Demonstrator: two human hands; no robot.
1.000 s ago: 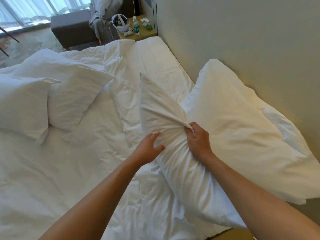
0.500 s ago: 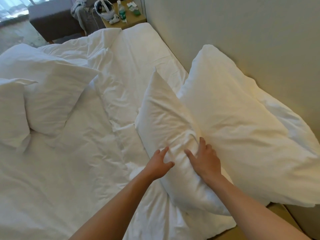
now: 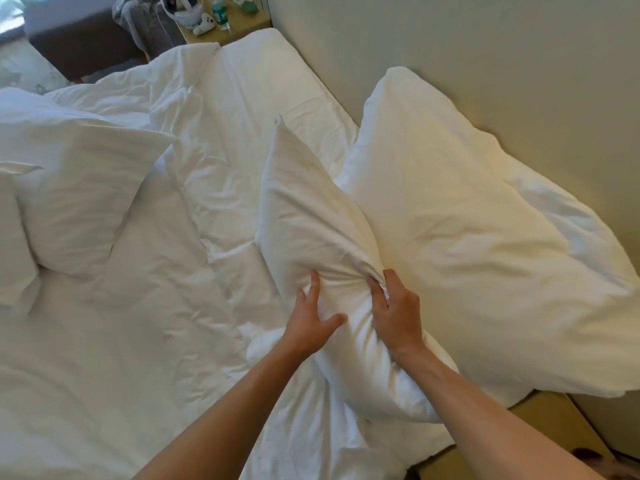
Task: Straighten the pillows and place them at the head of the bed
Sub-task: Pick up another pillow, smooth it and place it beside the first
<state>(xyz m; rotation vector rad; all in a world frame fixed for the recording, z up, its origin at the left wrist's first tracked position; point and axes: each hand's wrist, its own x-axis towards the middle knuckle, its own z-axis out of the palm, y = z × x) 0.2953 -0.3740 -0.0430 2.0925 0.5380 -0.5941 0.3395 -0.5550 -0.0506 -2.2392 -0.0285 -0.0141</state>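
A white pillow stands on its edge in the middle of the bed, leaning against a larger white pillow that rests along the headboard wall. My right hand pinches a fold of the standing pillow's cover near its top edge. My left hand presses on the same pillow's near side, fingers spread and partly sunk into the fabric. Two more white pillows lie on the left side of the bed, one overlapping the other.
A crumpled white duvet covers the bed. The beige headboard wall runs along the right. At the far end a wooden nightstand holds a bottle, a headset and small items, beside a dark sofa.
Both hands patted flat on the standing pillow half a second ago; now my right hand bunches its cover again and my left hand presses its side. The view shifted slightly.
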